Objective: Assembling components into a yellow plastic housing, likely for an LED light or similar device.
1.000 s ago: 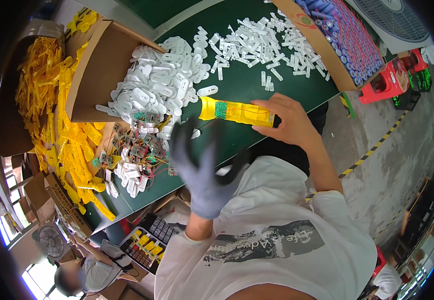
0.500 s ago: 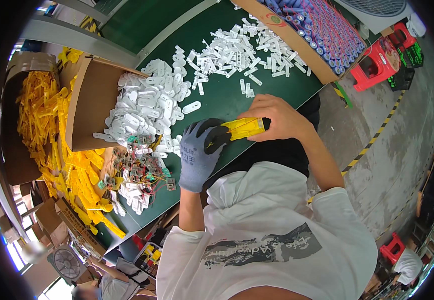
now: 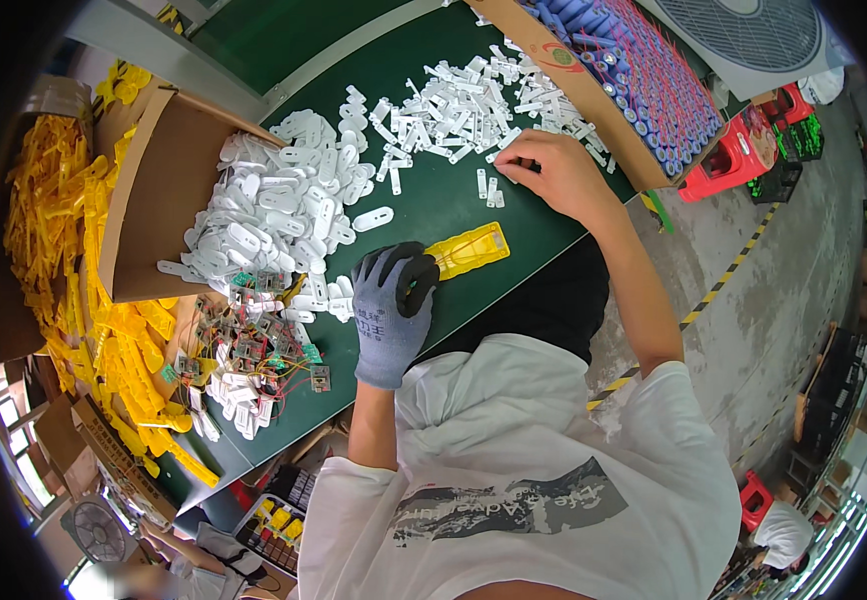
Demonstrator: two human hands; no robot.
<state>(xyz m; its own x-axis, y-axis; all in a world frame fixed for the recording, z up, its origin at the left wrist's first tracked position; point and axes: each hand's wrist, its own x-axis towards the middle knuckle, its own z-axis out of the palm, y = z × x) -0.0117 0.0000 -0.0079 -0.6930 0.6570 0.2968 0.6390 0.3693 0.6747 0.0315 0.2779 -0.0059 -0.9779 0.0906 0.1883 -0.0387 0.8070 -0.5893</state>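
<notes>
One long yellow plastic shell (image 3: 472, 251) is gripped by your gloved left hand (image 3: 394, 305) at frame centre; above, your curled bare right hand (image 3: 560, 176) has unclear contents.

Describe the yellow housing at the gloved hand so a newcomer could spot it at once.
Find the dark green table, then the gloved left hand near its front edge. That hand holds one end of a long yellow housing. It sits apart from the heap of yellow pieces at far left.

Bright, fairly even light, lower-left glare, bent edges, black corners
</notes>
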